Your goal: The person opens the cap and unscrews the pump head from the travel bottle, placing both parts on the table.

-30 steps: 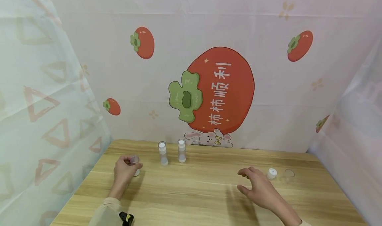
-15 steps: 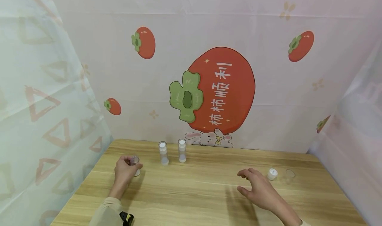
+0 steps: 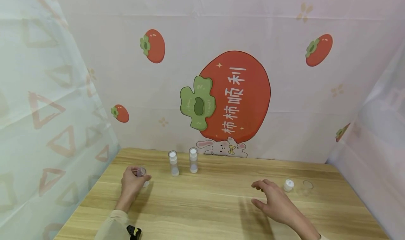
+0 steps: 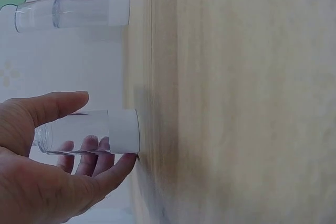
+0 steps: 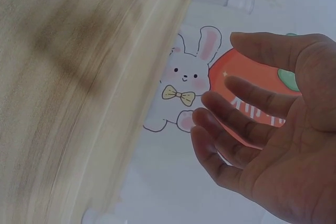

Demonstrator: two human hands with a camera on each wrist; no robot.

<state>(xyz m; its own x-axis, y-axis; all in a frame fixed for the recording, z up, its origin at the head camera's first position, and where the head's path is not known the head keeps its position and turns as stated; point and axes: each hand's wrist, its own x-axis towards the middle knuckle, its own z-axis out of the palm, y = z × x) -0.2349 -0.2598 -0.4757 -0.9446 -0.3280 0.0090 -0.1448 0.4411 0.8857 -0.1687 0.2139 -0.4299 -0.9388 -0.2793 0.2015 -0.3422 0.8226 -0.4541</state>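
Observation:
At the left of the table, my left hand (image 3: 131,183) has its fingers round a small clear bottle (image 3: 142,176) with a white base. In the left wrist view, the fingers show behind and below the clear bottle (image 4: 79,129), with one fingertip at its base. The thumb lies along its other side; whether it touches is unclear. My right hand (image 3: 274,202) hovers over the right part of the table, holding nothing, with loosely bent fingers and the thumb apart. Beside it are a white cap-like piece (image 3: 288,185) and a clear round cover (image 3: 307,187).
Two clear bottles with white parts, one on the left (image 3: 173,163) and one on the right (image 3: 193,160), stand upright near the back of the wooden table (image 3: 202,204). Behind them hangs a printed cloth (image 3: 284,134); more cloth hangs at both sides.
The top of the clear bottle at my left hand has shifted slightly left and down in the head view. My right hand stays nearly still.

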